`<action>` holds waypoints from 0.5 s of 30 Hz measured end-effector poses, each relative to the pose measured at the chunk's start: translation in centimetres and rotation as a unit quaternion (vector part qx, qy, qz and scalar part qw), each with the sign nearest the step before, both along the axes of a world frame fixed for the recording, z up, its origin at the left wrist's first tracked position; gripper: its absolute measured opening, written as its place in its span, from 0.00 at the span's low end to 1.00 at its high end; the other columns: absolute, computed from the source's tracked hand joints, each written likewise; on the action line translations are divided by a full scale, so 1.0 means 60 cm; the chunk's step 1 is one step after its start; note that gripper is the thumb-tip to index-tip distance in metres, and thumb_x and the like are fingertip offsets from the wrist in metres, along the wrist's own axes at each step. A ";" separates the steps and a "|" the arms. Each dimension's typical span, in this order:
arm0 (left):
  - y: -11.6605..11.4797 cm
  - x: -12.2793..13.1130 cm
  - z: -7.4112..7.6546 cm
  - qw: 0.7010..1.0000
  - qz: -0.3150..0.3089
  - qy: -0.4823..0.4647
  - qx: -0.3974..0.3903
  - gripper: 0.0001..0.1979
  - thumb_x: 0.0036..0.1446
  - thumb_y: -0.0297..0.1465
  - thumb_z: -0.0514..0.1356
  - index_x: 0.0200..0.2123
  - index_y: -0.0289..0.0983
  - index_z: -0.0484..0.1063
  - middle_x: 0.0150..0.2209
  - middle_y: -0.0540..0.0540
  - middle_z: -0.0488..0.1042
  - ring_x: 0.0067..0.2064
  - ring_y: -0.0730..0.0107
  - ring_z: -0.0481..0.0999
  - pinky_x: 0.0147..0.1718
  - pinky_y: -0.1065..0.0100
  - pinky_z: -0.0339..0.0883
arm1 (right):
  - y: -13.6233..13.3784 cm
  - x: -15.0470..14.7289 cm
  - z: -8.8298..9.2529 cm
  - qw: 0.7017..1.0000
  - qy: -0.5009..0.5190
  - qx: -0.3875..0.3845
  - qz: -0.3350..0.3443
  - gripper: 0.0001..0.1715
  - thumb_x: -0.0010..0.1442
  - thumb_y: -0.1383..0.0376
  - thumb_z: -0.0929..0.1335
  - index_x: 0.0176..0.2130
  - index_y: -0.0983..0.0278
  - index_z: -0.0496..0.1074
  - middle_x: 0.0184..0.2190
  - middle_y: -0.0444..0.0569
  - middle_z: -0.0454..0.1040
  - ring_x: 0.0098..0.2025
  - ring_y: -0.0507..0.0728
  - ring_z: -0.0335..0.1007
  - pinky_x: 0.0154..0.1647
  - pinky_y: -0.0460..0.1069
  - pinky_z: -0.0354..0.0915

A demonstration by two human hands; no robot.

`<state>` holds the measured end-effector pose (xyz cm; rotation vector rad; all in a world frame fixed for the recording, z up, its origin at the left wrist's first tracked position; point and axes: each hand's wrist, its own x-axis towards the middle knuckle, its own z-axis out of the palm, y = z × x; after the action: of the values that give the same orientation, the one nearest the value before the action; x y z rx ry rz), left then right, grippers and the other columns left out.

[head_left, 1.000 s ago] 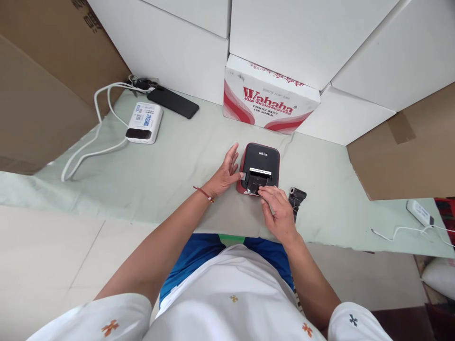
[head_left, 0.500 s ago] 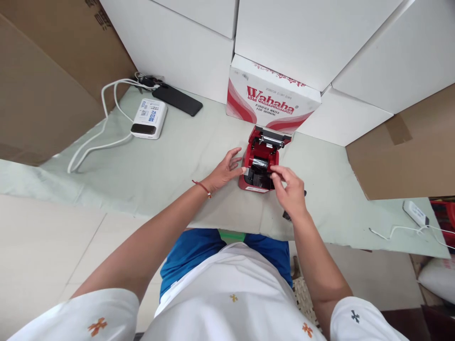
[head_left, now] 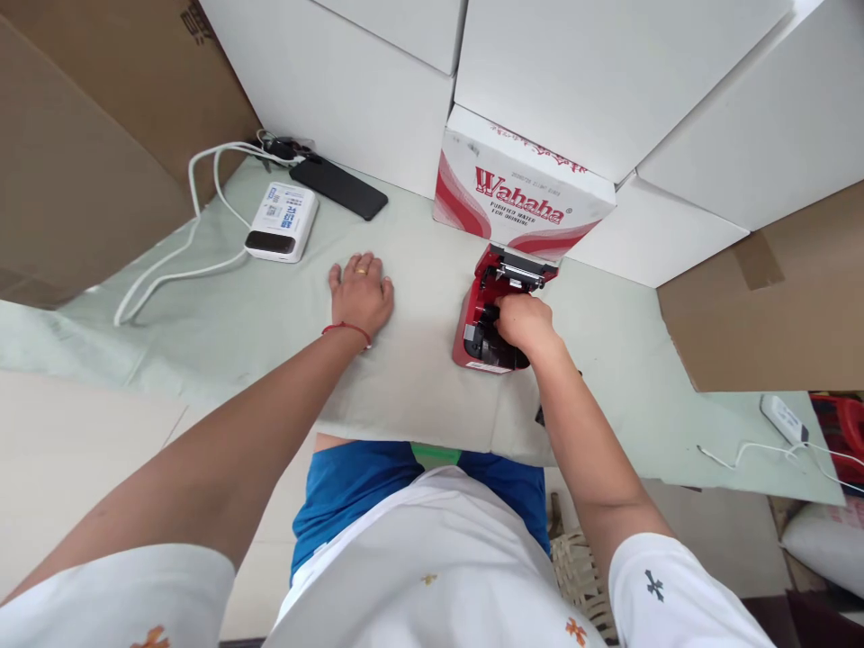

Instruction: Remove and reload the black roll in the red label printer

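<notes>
A small red and black label printer (head_left: 476,337) stands on the pale green cloth (head_left: 270,315) with its lid open toward the back. My right hand (head_left: 526,322) reaches down into its open compartment, fingers curled and hidden inside. My left hand (head_left: 361,290) lies flat on the cloth well to the left of the printer, fingers stretched out, a ring on one finger and a red string at the wrist. A dark roll lies mostly hidden behind my right forearm.
A Wahaha carton (head_left: 523,193) and white boxes (head_left: 607,81) stand right behind the printer. A white device (head_left: 282,221) with a white cable (head_left: 195,180) and a black phone (head_left: 338,188) lie at the back left. Brown cardboard (head_left: 769,297) flanks both sides. Another white device (head_left: 783,419) lies far right.
The printer's lid went from closed to open. My left hand left the printer's side and now rests flat on the cloth to the left. My right hand pushed deeper into the compartment.
</notes>
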<state>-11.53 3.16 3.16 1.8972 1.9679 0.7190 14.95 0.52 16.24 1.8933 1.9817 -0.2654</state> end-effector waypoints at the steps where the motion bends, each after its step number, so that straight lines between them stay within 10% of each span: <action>1: -0.002 0.003 0.001 1.000 0.002 0.007 -0.001 0.33 0.69 0.38 0.45 0.72 0.34 0.64 0.77 0.35 0.61 0.79 0.44 0.55 0.77 0.33 0.38 | -0.001 -0.001 -0.002 1.000 0.006 0.003 -0.007 0.22 0.66 0.68 0.69 0.57 0.60 0.81 0.54 0.60 0.83 0.56 0.71 0.79 0.50 0.58 0.72; 8: -0.001 0.013 0.009 0.999 0.010 0.043 -0.015 0.33 0.69 0.38 0.43 0.71 0.33 0.66 0.76 0.36 0.62 0.79 0.48 0.56 0.78 0.38 0.41 | -0.049 0.030 -0.008 0.974 0.183 0.123 -0.057 0.22 0.65 0.65 0.69 0.57 0.59 0.76 0.52 0.56 0.82 0.49 0.67 0.79 0.49 0.58 0.71; 15: -0.003 0.014 0.013 0.999 0.008 0.018 -0.030 0.34 0.69 0.38 0.44 0.73 0.32 0.63 0.78 0.36 0.59 0.80 0.47 0.53 0.79 0.38 0.37 | -0.154 0.137 0.017 0.783 0.563 0.178 -0.196 0.24 0.58 0.52 0.77 0.51 0.58 0.77 0.46 0.48 0.80 0.29 0.51 0.66 0.28 0.47 0.63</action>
<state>-10.67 3.00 3.93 1.8733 2.0064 0.6265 23.16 -8.72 17.28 2.7619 2.3266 -1.5584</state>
